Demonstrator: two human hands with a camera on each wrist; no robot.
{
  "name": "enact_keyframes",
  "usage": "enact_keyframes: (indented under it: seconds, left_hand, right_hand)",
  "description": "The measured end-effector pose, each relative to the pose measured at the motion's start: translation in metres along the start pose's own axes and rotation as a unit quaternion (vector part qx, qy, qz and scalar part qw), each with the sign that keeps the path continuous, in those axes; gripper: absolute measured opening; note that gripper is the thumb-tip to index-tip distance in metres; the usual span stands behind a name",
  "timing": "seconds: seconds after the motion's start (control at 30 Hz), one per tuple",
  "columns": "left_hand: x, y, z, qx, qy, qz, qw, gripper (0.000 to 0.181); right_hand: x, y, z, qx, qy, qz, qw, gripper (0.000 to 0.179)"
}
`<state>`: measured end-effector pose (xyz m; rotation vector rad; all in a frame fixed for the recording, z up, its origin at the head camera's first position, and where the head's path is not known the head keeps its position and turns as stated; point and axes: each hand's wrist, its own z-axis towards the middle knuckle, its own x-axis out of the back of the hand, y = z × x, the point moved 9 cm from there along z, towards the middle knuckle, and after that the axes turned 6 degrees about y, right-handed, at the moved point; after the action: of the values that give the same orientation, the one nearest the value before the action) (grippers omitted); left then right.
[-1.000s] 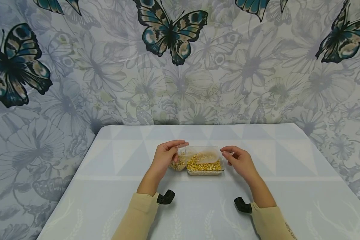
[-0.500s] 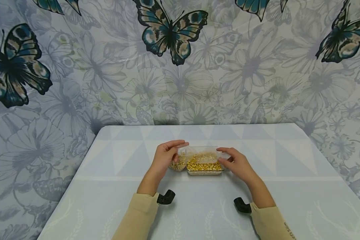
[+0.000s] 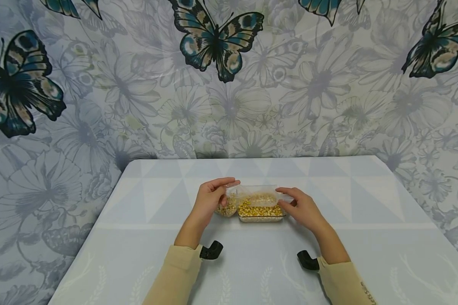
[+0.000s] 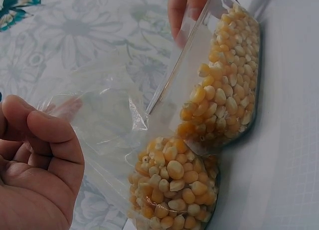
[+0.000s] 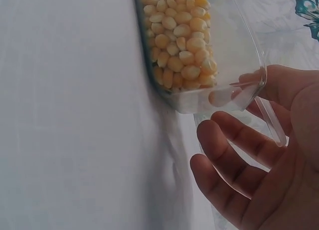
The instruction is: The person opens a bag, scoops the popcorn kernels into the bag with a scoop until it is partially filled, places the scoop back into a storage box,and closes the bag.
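Observation:
Near the far middle of the table, a clear rectangular box (image 3: 261,219) holds yellow corn kernels (image 4: 232,75). Beside its left end sits a clear plastic bag (image 4: 102,117), its bottom bulging with kernels (image 4: 169,190) and its upper film slack. My left hand (image 3: 208,200) pinches the upper part of this bag between thumb and curled fingers. At the box's right end, my right hand (image 3: 302,207) grips the rim with thumb and forefinger, around a clear tab (image 5: 271,122) there. The other right fingers (image 5: 227,160) hang loosely below that end.
The pale patterned table (image 3: 252,262) stretches in front of the box, its far edge against a wall (image 3: 320,106) with butterflies and flowers. Black wrist mounts (image 3: 211,250) stick out inward from both sleeves.
My right hand has shifted slightly left, its fingertips now overlapping the box's right end. My left hand and the bag stay in place.

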<state>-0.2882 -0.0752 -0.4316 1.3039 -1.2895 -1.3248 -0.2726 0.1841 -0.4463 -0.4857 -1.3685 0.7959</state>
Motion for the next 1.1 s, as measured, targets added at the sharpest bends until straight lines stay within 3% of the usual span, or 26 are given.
enact_keyframes:
  seconds: [0.33,1.1]
  left_hand:
    - [-0.001,0.001,0.000,-0.003,-0.003,-0.006,1.0000,0.039]
    - [-0.001,0.002,-0.001,-0.005,-0.003,-0.011,0.9999,0.039]
  right_hand:
    - [0.011,0.006,0.000,-0.013,0.011,-0.027,0.9995,0.042]
    - [0.057,0.048,-0.004,-0.069,0.017,-0.071,0.9949,0.042]
